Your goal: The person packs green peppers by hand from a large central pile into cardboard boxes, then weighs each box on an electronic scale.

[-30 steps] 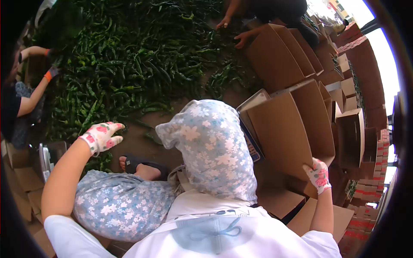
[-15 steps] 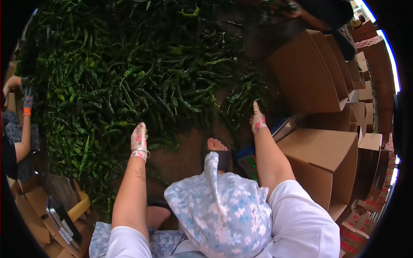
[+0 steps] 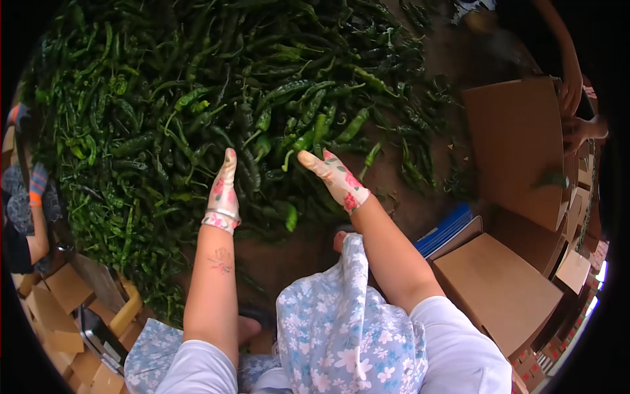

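Observation:
Both my hands wear thin pale gloves with pink flowers and reach to the near edge of a large heap of long green chili peppers (image 3: 262, 98). My left hand (image 3: 223, 197) is edge-on, its thumb stretched forward against the peppers; the other fingers are mostly hidden. Farther right, my right hand (image 3: 338, 180) is angled inward, thumb straight and apart from its fingers, touching peppers at the heap's edge. Several peppers lie just beyond and between the hands. Neither hand visibly grips one.
Cardboard boxes (image 3: 515, 144) stand at the right, with a closer carton (image 3: 499, 292) and a blue-edged stack (image 3: 446, 230) beside my right arm. A co-worker's gloved hand (image 3: 38, 184) is at the left. Another person's bare hands (image 3: 577, 125) touch a box. A yellow handle (image 3: 126, 312) is lower left.
My right hand has moved left, toward my left hand, which has gone forward into the heap. Peppers have bunched before them. The other person's hands now reach the box at the right.

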Tool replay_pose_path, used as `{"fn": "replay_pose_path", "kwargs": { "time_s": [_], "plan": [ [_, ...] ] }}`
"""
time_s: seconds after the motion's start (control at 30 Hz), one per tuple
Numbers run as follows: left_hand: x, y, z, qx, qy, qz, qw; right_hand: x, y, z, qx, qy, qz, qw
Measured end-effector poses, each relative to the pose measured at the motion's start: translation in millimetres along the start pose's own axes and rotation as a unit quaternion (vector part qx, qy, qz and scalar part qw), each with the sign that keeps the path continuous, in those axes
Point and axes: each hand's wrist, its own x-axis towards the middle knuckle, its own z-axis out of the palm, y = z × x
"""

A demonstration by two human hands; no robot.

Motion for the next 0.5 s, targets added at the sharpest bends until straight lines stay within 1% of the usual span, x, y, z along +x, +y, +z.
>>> {"fn": "replay_pose_path", "kwargs": {
  "time_s": [0.03,0.07,0.1,0.17,0.2,0.23,0.27,0.3,0.33,0.37,0.4,0.43,0.47,0.5],
  "plan": [
    [8.8,0.8,-10.7,-0.014,-0.041,0.007,0.999,4.5,-4.0,2.7,0.096,-0.081,-0.040,0.991],
    [12.4,3.0,-17.1,-0.028,-0.081,0.013,0.996,-3.8,-28.1,-6.2,0.088,-0.135,-0.055,0.985],
    [17.8,3.9,-15.6,-0.028,-0.080,0.017,0.996,1.7,-27.1,-2.5,0.217,-0.153,-0.052,0.963],
    [16.3,15.2,9.1,-0.098,-0.118,-0.069,0.986,21.4,-27.9,13.8,0.319,-0.169,0.022,0.932],
    [6.5,26.1,18.7,-0.111,-0.070,-0.142,0.981,32.1,-20.4,22.6,0.237,-0.081,0.009,0.968],
    [9.7,18.4,16.5,-0.160,-0.103,-0.109,0.976,37.3,-14.6,30.0,0.156,0.009,-0.003,0.988],
    [5.8,14.2,15.0,-0.161,-0.109,-0.066,0.979,22.5,-32.9,29.3,0.183,-0.054,0.013,0.982],
    [0.5,9.5,12.9,-0.162,-0.117,-0.024,0.980,6.3,-44.2,34.5,0.183,-0.054,0.007,0.982],
    [-18.9,16.0,14.5,-0.157,-0.126,0.010,0.979,-13.4,-50.2,39.6,0.215,-0.055,0.013,0.975],
    [-22.0,11.0,7.5,-0.159,-0.129,0.017,0.979,-15.5,-46.3,41.5,0.227,-0.069,0.000,0.971],
    [-20.5,2.7,-1.9,-0.161,-0.117,0.047,0.979,-17.4,-42.3,43.5,0.239,-0.083,-0.012,0.967],
    [-25.3,-1.4,-9.0,-0.161,-0.104,0.076,0.978,-38.1,-51.7,48.7,0.257,-0.083,-0.037,0.962],
    [-60.1,16.6,-5.3,-0.188,-0.147,0.074,0.968,-58.8,-61.3,54.0,0.275,-0.083,-0.062,0.956],
    [-86.5,26.9,-8.3,-0.189,-0.153,0.085,0.966,-78.8,-76.1,56.4,0.279,-0.112,-0.084,0.950]
  ]
}}
